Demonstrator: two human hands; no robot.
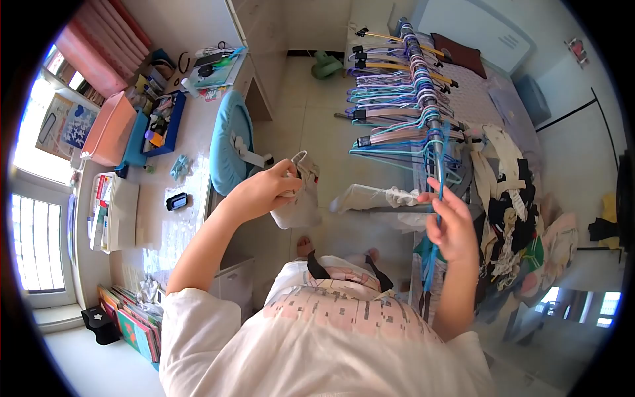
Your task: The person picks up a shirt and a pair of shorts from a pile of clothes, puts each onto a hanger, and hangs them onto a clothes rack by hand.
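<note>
My left hand [274, 190] is closed on a beige cloth item [301, 204], which hangs from the fingers with a small loop at its top. To the right, my right hand [451, 221] has its fingers curled around a blue clothes hanger [432, 261], seen nearly edge-on. Just left of that hand, a white cloth [370, 198] stretches sideways, partly blurred; what holds it up I cannot make out. Beyond my right hand, many hangers [390, 96] in blue, purple and white crowd a metal rail [420, 76].
A pile of clothes [512, 212] lies right of the rail, near a bed [466, 99]. On my left a desk [159, 225] carries bins and a black-rimmed case [177, 201]. A blue-covered chair [231, 142] stands against it. A green object [326, 65] sits on the floor.
</note>
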